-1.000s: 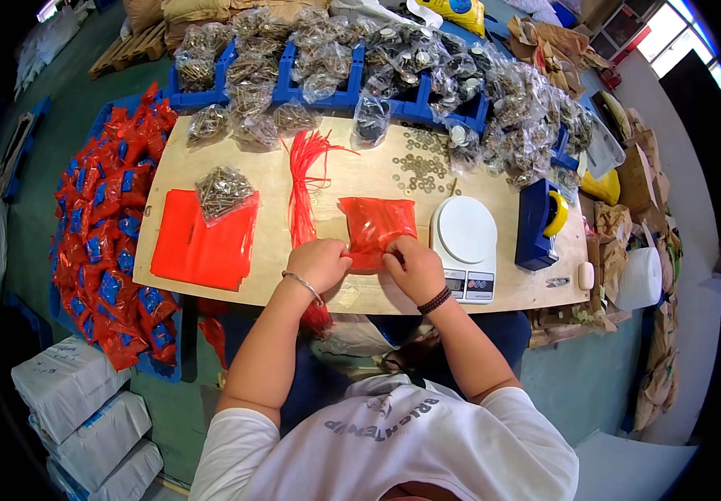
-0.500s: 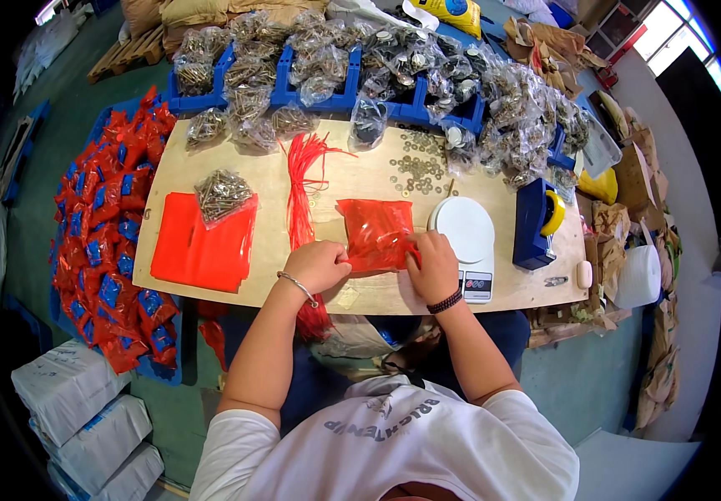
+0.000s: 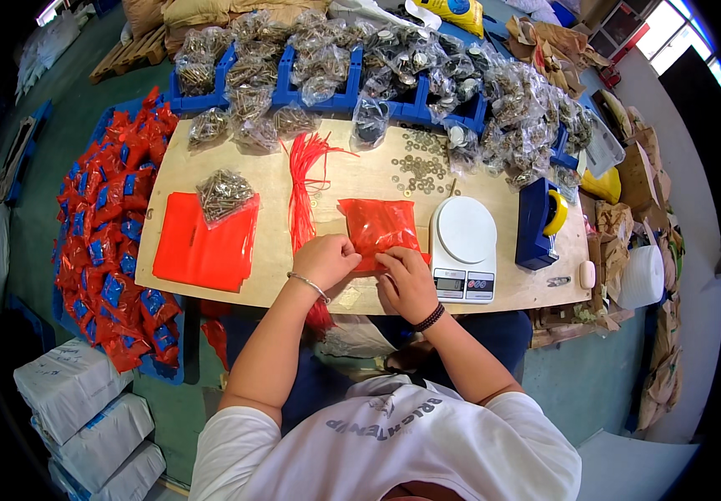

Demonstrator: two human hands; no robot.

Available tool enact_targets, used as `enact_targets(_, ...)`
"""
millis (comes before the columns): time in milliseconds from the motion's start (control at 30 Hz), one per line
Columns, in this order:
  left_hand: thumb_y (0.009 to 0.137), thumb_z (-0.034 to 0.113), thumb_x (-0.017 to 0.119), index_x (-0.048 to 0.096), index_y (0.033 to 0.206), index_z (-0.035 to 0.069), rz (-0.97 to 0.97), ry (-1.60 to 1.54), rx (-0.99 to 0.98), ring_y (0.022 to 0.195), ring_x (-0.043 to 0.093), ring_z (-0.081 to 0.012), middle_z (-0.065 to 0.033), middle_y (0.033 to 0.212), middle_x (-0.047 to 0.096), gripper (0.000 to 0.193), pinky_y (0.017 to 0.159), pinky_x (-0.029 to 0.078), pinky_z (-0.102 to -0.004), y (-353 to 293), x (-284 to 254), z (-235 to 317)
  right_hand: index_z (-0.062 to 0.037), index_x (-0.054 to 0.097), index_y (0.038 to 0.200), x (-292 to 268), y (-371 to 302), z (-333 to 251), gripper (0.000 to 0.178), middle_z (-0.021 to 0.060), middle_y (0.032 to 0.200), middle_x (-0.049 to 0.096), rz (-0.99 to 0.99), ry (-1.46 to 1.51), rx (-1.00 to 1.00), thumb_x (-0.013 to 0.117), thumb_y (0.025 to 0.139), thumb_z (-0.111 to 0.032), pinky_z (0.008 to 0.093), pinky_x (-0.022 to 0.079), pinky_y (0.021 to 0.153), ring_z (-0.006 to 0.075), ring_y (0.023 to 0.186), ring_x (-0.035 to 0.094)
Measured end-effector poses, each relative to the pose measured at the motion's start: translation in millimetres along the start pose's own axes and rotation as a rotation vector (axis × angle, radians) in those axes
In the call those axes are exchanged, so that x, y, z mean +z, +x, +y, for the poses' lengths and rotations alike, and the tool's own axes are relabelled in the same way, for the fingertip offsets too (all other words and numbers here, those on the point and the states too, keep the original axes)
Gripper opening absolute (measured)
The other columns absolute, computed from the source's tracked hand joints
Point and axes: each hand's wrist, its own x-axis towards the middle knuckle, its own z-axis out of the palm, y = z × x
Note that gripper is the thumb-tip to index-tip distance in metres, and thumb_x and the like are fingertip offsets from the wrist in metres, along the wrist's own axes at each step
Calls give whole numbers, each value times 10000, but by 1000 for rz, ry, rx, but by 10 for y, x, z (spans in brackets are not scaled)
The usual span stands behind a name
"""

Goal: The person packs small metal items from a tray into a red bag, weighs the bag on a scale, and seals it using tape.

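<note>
A filled red plastic bag [image 3: 380,221] lies on the wooden table right in front of me. My left hand [image 3: 330,261] is closed at its lower left corner, fingers curled in a pinch. My right hand [image 3: 405,282] grips the bag's near edge, its thumb tucked beneath. Part of that edge is hidden by my fingers. Left of the bag hangs a bundle of red plastic strips [image 3: 302,188], its lower end running under my left wrist. To the right stands a white kitchen scale [image 3: 466,234]. Further left, a clear bag of screws [image 3: 224,197] rests on a stack of flat red bags [image 3: 202,250].
Blue bins [image 3: 340,102] heaped with clear hardware bags line the table's far side. Loose washers [image 3: 421,167] lie before them. A blue tape dispenser [image 3: 534,225] stands on the right. A blue crate of filled red bags [image 3: 110,242] is left of the table [image 3: 285,280].
My right hand has moved left along the bag's near edge, closer to my left hand. My left hand has shifted slightly right. The scale's display is now uncovered.
</note>
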Motion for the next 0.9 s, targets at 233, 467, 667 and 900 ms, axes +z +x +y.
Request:
enact_targets(233, 756, 383, 632, 636, 752, 69, 40, -28, -27, 700, 617, -272, -107, 730, 642, 314, 636, 477, -372, 73, 41, -32, -27, 573, 1042, 6, -10, 15, 348, 130, 1007, 544, -8, -10, -4, 606, 696, -50, 385, 446, 789, 303, 915, 538)
enact_targets(467, 771, 349, 617, 625, 742, 69, 3, 26, 19, 683, 610, -289, -111, 701, 630, 281, 623, 471, -394, 63, 17, -1, -30, 570, 1049, 12, -15, 24, 354, 126, 1011, 542, -12, -18, -14, 609, 697, -54, 387, 445, 791, 301, 924, 536)
enact_targets(667, 830, 266, 545, 610, 755, 45, 49, 116, 105, 715, 600, -308, -138, 743, 624, 241, 647, 460, -410, 57, 65, 6, -32, 569, 1053, 20, -22, 27, 355, 122, 1020, 539, -19, -31, -9, 611, 702, -62, 386, 442, 796, 300, 929, 536)
enact_targets(900, 855, 252, 473, 569, 793, 24, 39, 97, 147, 752, 590, -349, -173, 772, 615, 255, 682, 451, -438, 65, 62, -23, -77, 557, 1145, 44, -24, 14, 451, 119, 1031, 520, -41, -111, -36, 626, 699, -89, 389, 435, 771, 291, 918, 524)
